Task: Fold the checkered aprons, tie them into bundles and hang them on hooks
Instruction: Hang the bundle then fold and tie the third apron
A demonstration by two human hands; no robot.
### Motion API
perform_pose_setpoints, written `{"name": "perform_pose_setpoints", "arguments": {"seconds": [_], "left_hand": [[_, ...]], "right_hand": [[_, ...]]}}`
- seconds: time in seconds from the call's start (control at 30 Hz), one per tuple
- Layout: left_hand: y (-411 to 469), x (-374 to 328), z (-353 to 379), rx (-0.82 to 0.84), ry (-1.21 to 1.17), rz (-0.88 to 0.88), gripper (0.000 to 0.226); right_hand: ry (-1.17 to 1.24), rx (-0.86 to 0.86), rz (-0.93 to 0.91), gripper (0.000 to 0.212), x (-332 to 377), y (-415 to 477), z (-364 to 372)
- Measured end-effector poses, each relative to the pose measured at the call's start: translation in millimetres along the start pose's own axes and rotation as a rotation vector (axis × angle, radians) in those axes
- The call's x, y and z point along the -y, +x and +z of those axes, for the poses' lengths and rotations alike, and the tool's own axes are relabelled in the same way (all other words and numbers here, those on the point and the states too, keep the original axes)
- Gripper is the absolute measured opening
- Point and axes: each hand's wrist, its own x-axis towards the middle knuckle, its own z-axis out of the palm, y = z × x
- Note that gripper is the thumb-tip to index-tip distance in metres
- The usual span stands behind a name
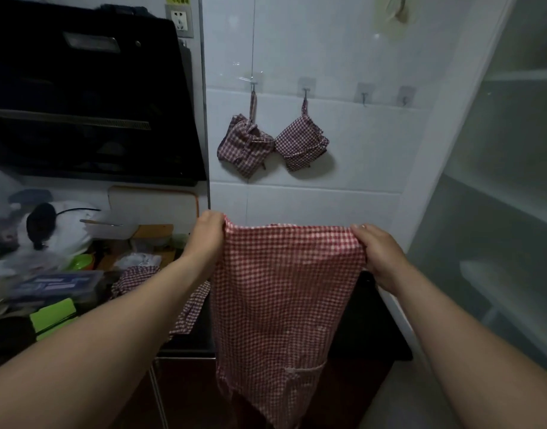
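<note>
Tiled wall [343, 51] shows two tied bundles [244, 145] hooked; left hand [208, 233] and right hand [379, 252] each pinch a top corner of the checkered apron [278, 305], which hangs past the worktop [380, 335] front edge, so best keep corners level and taut before folding.

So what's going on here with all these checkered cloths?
A person holds a red checkered apron spread out, the left hand and right hand each gripping a top corner; it is not yet folded. The left bundle and right bundle already hang tied on wall hooks; the bare hooks sit to their right. A crumpled apron lies on the counter at left.
</note>
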Motion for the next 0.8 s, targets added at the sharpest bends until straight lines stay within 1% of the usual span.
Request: {"name": "perform_pose_setpoints", "arguments": {"seconds": [0.03,0.07,0.1,0.2,0.27,0.4,0.47,0.53,0.67,0.73,0.8], "left_hand": [[1.4,-0.6,-1.2,0.016,0.034,0.026,0.032],[3.4,0.9,-2.5,0.023,0.070,0.036,0.034],[8.5,3.8,-1.5,0.018,0.077,-0.001,0.036],[18.7,21.9,6.2,-0.025,0.100,-0.193,0.039],[29.5,35.3,10.3,-0.072,0.147,-0.231,0.036],[21.8,31.1,16.2,-0.144,0.157,-0.158,0.030],[7.4,22.0,22.8,-0.200,0.128,-0.104,0.023],[-7.6,14.3,31.4,-0.214,0.105,-0.019,0.018],[-29.0,2.2,45.8,-0.201,-0.009,0.120,0.016],[-39.7,1.4,57.7,-0.152,-0.020,0.115,0.016],[-46.0,8.3,72.7,-0.094,-0.010,0.073,0.016]], "right_hand": [[0.129,0.092,0.043,0.026,1.7,-1.4,-2.6],[0.169,0.122,0.082,0.024,-0.2,-1.0,-2.9],[0.127,0.098,0.101,0.021,-2.9,1.9,-2.3],[-0.105,-0.112,0.126,0.021,-22.1,11.3,4.0],[-0.162,-0.177,0.126,0.023,-28.9,16.7,9.9],[-0.324,-0.310,0.104,0.031,-27.4,11.8,17.8],[-0.434,-0.399,0.035,0.035,-22.7,6.8,24.7],[-0.471,-0.440,-0.043,0.037,-14.9,1.0,33.1],[-0.446,-0.447,-0.221,0.036,1.7,-12.6,53.0],[-0.493,-0.343,-0.254,0.042,-2.5,-19.6,66.1],[-0.521,-0.263,-0.232,0.049,-15.0,-23.7,77.8]]}}
